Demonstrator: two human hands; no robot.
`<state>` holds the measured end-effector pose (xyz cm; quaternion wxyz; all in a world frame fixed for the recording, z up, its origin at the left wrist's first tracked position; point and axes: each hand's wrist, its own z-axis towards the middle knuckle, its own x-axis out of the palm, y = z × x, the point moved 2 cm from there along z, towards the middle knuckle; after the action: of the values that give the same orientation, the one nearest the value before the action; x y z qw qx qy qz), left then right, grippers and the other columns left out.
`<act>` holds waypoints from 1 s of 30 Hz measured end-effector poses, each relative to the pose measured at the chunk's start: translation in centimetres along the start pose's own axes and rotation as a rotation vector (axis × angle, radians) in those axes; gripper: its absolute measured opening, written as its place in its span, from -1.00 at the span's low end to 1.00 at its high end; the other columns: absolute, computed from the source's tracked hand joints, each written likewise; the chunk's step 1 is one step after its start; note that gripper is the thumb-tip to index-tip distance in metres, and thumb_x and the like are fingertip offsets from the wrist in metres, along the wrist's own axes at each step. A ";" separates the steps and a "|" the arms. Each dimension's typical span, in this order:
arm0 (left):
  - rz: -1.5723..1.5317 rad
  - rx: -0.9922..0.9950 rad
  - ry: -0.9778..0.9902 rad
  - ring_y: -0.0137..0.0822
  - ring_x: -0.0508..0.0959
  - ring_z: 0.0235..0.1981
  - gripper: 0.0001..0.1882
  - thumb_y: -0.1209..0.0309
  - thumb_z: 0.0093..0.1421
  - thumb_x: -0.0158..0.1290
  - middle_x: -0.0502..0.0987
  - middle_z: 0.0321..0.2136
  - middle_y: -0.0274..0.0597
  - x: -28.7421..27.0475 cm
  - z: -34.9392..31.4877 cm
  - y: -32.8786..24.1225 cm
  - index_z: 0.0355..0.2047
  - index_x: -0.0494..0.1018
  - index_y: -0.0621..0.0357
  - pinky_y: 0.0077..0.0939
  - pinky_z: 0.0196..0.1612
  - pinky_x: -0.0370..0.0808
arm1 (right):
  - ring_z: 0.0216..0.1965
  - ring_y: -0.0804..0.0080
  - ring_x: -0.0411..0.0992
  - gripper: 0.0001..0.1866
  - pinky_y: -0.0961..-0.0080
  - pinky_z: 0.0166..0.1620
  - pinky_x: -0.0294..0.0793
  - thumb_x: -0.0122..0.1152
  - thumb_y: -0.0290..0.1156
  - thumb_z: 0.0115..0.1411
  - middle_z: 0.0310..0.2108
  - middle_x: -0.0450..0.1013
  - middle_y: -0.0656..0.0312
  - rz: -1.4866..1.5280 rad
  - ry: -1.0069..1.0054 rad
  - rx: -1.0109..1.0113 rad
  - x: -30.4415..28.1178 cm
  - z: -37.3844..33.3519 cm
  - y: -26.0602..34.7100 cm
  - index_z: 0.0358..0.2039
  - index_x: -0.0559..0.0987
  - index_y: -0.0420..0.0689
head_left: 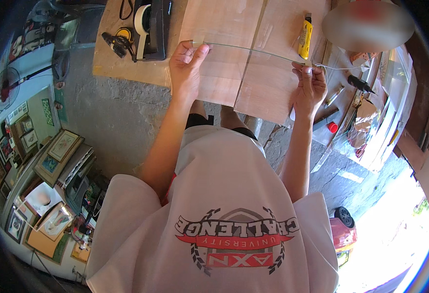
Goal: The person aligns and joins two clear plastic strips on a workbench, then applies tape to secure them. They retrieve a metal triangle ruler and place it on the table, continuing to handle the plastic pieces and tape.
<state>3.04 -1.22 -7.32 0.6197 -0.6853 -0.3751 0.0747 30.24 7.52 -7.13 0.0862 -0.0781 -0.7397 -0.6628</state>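
Observation:
Both my hands hold a thin transparent pane (243, 49) with a greenish edge, glass by its look. My left hand (189, 61) pinches its left end between thumb and fingers. At the other end, my right hand (310, 83) closes its thumb and fingers on the right corner. The pane is over reddish-brown wooden boards (268, 80) with a dark seam between them. How far its surface reaches toward me is hard to make out. Beyond my right hand lies a yellow tool (305, 38) with a black end.
A black tape dispenser (158, 31) with a pale roll stands at the far left of the table, beside a black-and-yellow item (121, 41). Rightward are a black pointed tool (361, 84), a red cap (332, 127) and a white cord. Picture frames (58, 149) lean at the left.

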 end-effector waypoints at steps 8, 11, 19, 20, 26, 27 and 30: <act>-0.003 0.044 -0.009 -0.40 0.59 -0.27 -0.85 0.43 0.25 0.21 0.59 -0.35 -0.24 0.4 0.2 0.1 -0.32 0.45 0.19 -0.43 -0.12 0.51 | -0.26 0.43 0.57 -0.85 0.51 -0.08 0.52 0.24 -0.43 0.29 -0.31 0.63 0.01 -0.152 0.005 0.008 -0.6 0.5 0.3 -0.29 0.53 -0.26; -0.012 0.080 -0.018 -0.40 0.59 -0.29 -0.84 0.41 0.25 0.21 0.59 -0.35 -0.25 0.6 0.0 0.3 -0.32 0.45 0.19 -0.43 -0.13 0.51 | -0.27 0.48 0.55 -0.85 0.55 -0.09 0.50 0.24 -0.42 0.29 -0.31 0.64 0.04 -0.257 0.006 0.004 -0.8 0.5 0.6 -0.28 0.54 -0.26; -0.009 0.063 0.007 -0.41 0.59 -0.29 -0.85 0.42 0.24 0.22 0.60 -0.35 -0.28 0.3 0.2 0.2 -0.32 0.47 0.17 -0.47 -0.13 0.50 | -0.21 0.46 0.58 -0.85 0.55 -0.03 0.49 0.23 -0.43 0.30 -0.28 0.63 0.08 -0.352 0.060 0.003 -1.1 0.6 1.5 -0.25 0.52 -0.26; -0.018 0.063 0.010 -0.41 0.59 -0.29 -0.86 0.42 0.24 0.22 0.60 -0.35 -0.28 0.3 0.2 0.3 -0.33 0.47 0.17 -0.47 -0.13 0.50 | -0.20 0.48 0.56 -0.85 0.57 -0.02 0.47 0.23 -0.45 0.29 -0.28 0.63 0.12 -0.364 0.062 0.010 -1.3 0.5 1.5 -0.25 0.54 -0.28; -0.034 0.058 -0.002 -0.43 0.59 -0.28 -0.86 0.44 0.24 0.22 0.60 -0.34 -0.30 0.2 0.2 0.7 -0.29 0.46 0.10 -0.48 -0.13 0.50 | -0.32 0.48 0.51 -0.88 0.56 -0.16 0.46 0.21 -0.47 0.28 -0.40 0.55 0.24 -0.829 -0.256 -0.092 -2.1 -5.0 1.8 -0.25 0.56 -0.25; -0.053 0.046 0.007 -0.43 0.59 -0.27 -0.85 0.43 0.24 0.22 0.59 -0.34 -0.32 0.2 0.2 0.7 -0.29 0.44 0.07 -0.49 -0.13 0.50 | -0.34 0.47 0.49 -0.89 0.54 -0.21 0.46 0.22 -0.46 0.28 -0.40 0.54 0.23 -0.775 -0.104 -0.112 -1.0 -7.1 1.1 -0.26 0.55 -0.25; -0.111 0.028 0.043 -0.43 0.59 -0.27 -0.84 0.42 0.24 0.22 0.58 -0.34 -0.33 0.1 0.4 0.7 -0.31 0.43 0.07 -0.50 -0.15 0.50 | -0.35 0.45 0.49 -0.90 0.49 -0.29 0.48 0.19 -0.50 0.26 -0.41 0.52 0.19 -0.698 0.400 0.141 3.0 -13.0 -1.6 -0.24 0.53 -0.22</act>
<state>3.20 -0.82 -7.97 0.6403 -0.6563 -0.3978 0.0306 27.25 -5.62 -6.65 0.0036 0.3143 -0.7341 -0.6019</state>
